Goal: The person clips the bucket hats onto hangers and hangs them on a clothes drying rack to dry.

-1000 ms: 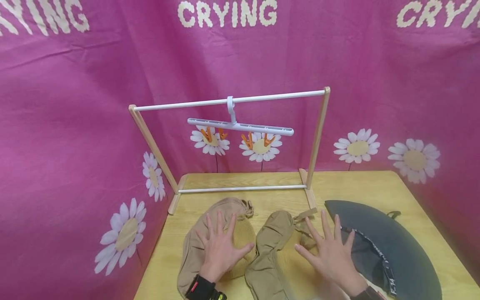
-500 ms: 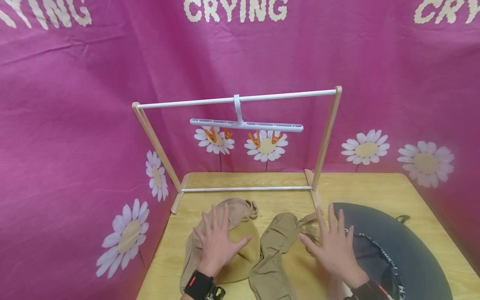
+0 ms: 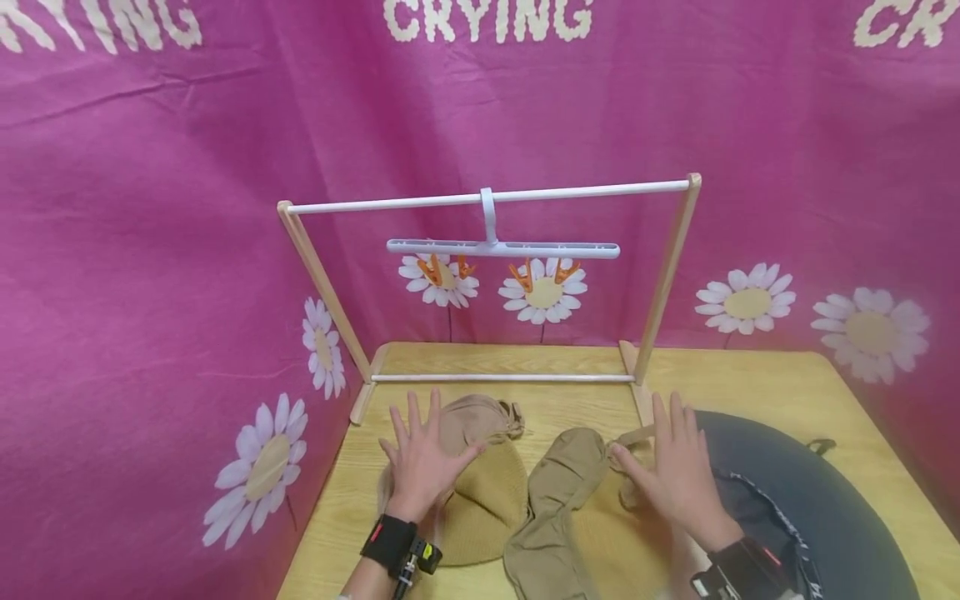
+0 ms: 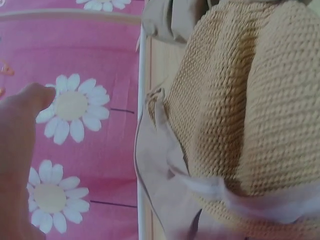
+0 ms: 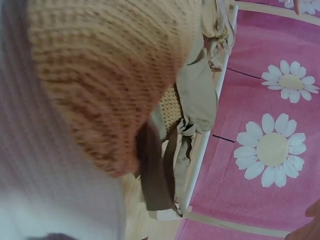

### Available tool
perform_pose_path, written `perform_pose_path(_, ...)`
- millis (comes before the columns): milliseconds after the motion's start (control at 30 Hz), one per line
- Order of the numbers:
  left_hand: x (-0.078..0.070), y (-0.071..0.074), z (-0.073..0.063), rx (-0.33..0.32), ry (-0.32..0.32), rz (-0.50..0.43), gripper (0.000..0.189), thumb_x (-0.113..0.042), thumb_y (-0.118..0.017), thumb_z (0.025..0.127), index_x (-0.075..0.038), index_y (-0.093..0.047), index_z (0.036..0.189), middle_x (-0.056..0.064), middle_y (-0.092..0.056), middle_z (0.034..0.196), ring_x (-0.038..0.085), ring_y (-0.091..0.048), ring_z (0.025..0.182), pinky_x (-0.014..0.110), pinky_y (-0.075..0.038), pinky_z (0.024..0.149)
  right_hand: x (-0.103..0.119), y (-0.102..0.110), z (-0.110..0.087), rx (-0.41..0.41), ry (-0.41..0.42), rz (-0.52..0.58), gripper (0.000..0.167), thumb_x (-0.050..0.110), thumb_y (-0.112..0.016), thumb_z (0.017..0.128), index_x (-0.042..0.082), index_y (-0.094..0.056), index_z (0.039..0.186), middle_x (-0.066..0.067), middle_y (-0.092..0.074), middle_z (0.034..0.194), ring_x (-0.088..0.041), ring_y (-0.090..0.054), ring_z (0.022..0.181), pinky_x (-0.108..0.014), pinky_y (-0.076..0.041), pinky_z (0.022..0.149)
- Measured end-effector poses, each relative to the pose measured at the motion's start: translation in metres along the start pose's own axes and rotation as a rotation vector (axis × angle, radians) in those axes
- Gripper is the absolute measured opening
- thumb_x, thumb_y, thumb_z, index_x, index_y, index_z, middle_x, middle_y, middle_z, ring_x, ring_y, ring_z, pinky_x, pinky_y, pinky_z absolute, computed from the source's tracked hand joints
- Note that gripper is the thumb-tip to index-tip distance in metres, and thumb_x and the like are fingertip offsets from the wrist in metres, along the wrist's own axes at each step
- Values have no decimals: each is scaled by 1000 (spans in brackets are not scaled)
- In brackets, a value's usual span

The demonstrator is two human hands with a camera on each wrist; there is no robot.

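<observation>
My left hand (image 3: 423,462), fingers straight, is over the left side of a straw sun hat (image 3: 483,500) with a beige cloth brim. My right hand (image 3: 675,467) has its fingers straight too. It overlaps the right part of a second straw sun hat (image 3: 558,492) with a khaki cloth brim and ties. Nothing is held in either hand. A dark grey wide-brimmed hat (image 3: 840,500) lies to the right, partly behind my right hand and wrist. The left wrist view shows a woven straw crown (image 4: 225,100) close up; the right wrist view shows another crown (image 5: 105,65).
Behind the hats a wooden rack (image 3: 671,275) with white bars stands on the table (image 3: 757,379). A pale hanger (image 3: 502,248) with several orange clips (image 3: 525,275) hangs from its top bar. Pink cloth (image 3: 187,208) with daisies surrounds the table.
The hanger has swung to nearly level. Both hands have risen slightly, their fingers less spread. The head view has shifted a little, so the rack and hats appear further right.
</observation>
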State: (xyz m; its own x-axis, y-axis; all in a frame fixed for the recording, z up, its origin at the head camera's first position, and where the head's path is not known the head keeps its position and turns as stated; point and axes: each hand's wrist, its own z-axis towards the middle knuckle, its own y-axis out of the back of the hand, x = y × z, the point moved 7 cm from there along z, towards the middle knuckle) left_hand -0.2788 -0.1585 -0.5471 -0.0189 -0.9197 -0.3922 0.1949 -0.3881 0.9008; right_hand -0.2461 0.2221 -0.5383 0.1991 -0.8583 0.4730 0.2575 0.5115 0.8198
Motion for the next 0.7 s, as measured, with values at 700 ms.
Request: perform_pose_path(700,65,51,76,-386,20,-314,103,-50,-78,88,-17,-22,168,20,-20,172,45,-15,158,68,-24,121,-22,11,64,-167,4,220,90,32,-75,96,-6,-25,162,-35,-29,164,-55,-31,149,-70,-28,117)
